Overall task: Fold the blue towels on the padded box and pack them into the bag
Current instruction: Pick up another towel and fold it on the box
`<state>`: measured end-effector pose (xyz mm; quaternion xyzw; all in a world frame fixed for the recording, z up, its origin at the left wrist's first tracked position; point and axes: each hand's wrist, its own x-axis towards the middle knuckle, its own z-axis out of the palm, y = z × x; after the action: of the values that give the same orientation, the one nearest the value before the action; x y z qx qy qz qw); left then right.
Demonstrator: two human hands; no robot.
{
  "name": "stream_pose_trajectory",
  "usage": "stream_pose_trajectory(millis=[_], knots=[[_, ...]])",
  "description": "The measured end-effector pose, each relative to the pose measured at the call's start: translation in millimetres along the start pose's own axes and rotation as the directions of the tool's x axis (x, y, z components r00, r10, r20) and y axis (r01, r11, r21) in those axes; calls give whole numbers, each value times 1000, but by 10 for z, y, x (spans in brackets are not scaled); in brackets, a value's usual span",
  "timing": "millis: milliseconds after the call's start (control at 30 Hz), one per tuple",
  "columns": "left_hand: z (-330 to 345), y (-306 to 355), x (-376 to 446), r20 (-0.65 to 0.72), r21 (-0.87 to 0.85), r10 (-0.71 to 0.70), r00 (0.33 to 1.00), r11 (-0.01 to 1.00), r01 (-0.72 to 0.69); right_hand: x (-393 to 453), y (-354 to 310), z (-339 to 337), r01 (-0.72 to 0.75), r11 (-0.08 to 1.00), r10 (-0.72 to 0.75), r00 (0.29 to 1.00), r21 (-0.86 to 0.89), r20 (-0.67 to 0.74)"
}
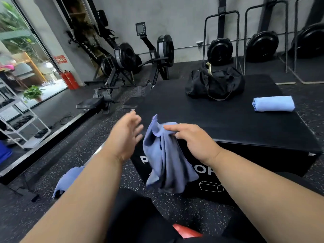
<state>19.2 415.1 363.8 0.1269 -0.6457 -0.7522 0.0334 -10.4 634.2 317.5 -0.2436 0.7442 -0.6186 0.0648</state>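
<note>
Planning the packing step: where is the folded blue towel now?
In the head view, the folded blue towel lies on the right side of the black padded box, right of the black duffel bag.

— We see a grey concrete wall behind black rowing machines, some stood upright in metal racks.

— And beneath us, black speckled rubber flooring. At left we get daylight through a tall glass window, with two red fire extinguishers, a small potted green plant and a white metal shelf.
</note>
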Motion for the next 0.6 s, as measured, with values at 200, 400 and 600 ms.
stream_pose_trajectory(millis=[200,400,600], knots=[[47,-869,-176,-68,318,-210,975,922,221,26,-167,-48,-8,998,6,999,64,31],[3,-1378,-139,-52,346,-386,921,858,379,-4,-237,-171,15,985,-10,1000,175,-28],[7,-1455,-112,-91,243,-428,899,866,437,-27,-351,-327,49,950,-16,994,310,-109]])
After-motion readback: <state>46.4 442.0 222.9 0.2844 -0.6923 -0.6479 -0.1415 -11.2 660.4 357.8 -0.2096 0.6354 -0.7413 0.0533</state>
